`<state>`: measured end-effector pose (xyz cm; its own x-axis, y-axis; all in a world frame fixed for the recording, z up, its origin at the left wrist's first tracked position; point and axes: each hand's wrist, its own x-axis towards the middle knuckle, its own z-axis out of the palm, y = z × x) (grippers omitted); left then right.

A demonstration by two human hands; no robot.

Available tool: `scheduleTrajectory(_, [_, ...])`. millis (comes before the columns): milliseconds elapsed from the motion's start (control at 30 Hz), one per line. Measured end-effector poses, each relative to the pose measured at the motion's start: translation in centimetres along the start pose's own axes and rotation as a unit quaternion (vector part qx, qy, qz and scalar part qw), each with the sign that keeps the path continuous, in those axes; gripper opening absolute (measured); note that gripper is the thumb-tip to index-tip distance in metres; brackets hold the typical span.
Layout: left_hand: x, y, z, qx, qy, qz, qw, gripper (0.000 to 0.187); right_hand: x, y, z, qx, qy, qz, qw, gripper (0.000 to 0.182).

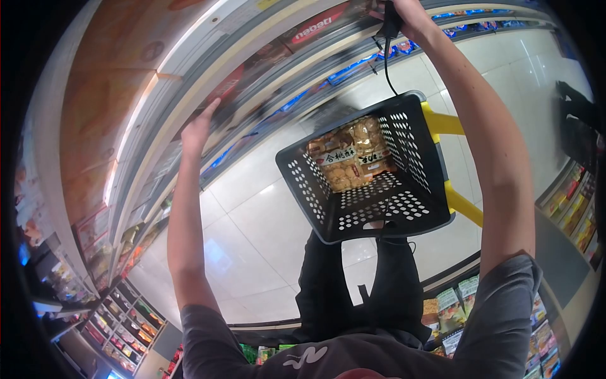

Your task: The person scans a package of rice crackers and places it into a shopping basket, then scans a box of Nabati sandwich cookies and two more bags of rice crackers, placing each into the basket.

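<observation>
My left hand (198, 131) reaches up to the shelving, one digit stretched out beside a blurred red package (228, 83). Its other fingers are mostly hidden, and I see nothing held in it. At the top edge, my right hand (409, 18) is closed around a black corded object (391, 23), partly cut off by the frame. A dark cord (387, 66) hangs from that object towards the basket. Below my arms stands a black perforated shopping basket (413, 213) with yellow handle parts (447, 121). Clear packs of round, golden-brown biscuits (346, 175) with Chinese labels lie inside it.
Long shelves (287, 82) with red and blue packages curve along the upper left. Pale floor tiles (252, 211) lie below. Behind me are racks of bagged goods (449, 300). A dark-clothed person (581, 108) is at the far right.
</observation>
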<state>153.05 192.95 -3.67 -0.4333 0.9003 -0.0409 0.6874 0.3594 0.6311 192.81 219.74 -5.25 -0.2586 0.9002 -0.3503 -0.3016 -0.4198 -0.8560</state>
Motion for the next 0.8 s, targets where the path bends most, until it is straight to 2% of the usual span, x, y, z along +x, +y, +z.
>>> scheduleTrajectory(100, [0.2,0.2,-0.3,-0.001,-0.012,-0.015,1.000,0.050,0.2,0.0,-0.1,0.009,-0.034,-0.007,0.999,0.009])
scheduleTrajectory(200, [0.0,0.2,-0.1,-0.010,-0.021,-0.029,0.999,0.053,-0.4,-0.3,0.4,-0.016,-0.012,0.000,1.000,0.009])
scheduleTrajectory(267, [-0.1,0.2,-0.1,-0.017,-0.018,-0.035,0.999,0.053,-1.0,-0.3,0.9,-0.029,0.037,-0.028,0.999,0.009])
scheduleTrajectory(367, [-0.3,0.2,0.0,-0.012,0.002,-0.013,1.000,0.053,-1.1,-0.6,0.9,-0.036,0.037,-0.024,0.998,0.008])
scheduleTrajectory(467, [-1.3,0.7,0.1,-0.061,-0.027,-0.061,0.996,0.054,-1.4,-0.7,0.8,-0.024,0.043,-0.030,0.998,0.008])
scheduleTrajectory(533, [-2.4,-0.2,1.3,-0.214,0.061,0.006,0.975,0.054,-1.6,0.2,0.0,0.001,0.065,-0.049,0.997,0.008])
scheduleTrajectory(567, [-2.8,-1.0,1.2,-0.186,0.007,-0.012,0.982,0.067,-1.7,0.6,-0.6,0.024,0.088,-0.069,0.993,0.008])
scheduleTrajectory(600, [-4.3,-1.1,1.7,-0.165,0.047,0.014,0.985,0.075,-1.7,0.8,-1.6,-0.031,0.130,-0.049,0.990,0.022])
scheduleTrajectory(633, [-6.2,-0.8,2.4,-0.144,0.088,0.040,0.985,0.083,-2.2,0.8,-2.2,-0.040,0.160,-0.008,0.986,0.015])
scheduleTrajectory(700, [-10.5,-0.8,3.2,-0.113,0.110,0.045,0.986,0.090,-5.2,0.1,-1.2,0.028,0.214,0.028,0.976,0.010])
scheduleTrajectory(767, [-15.7,-1.0,4.5,-0.100,0.118,0.039,0.987,0.086,-7.3,0.3,-1.8,0.117,0.193,0.047,0.973,0.005])
scheduleTrajectory(800, [-18.7,-1.1,5.3,-0.126,0.090,0.001,0.988,0.084,-10.0,-0.5,-1.1,0.150,0.163,0.092,0.971,0.007])
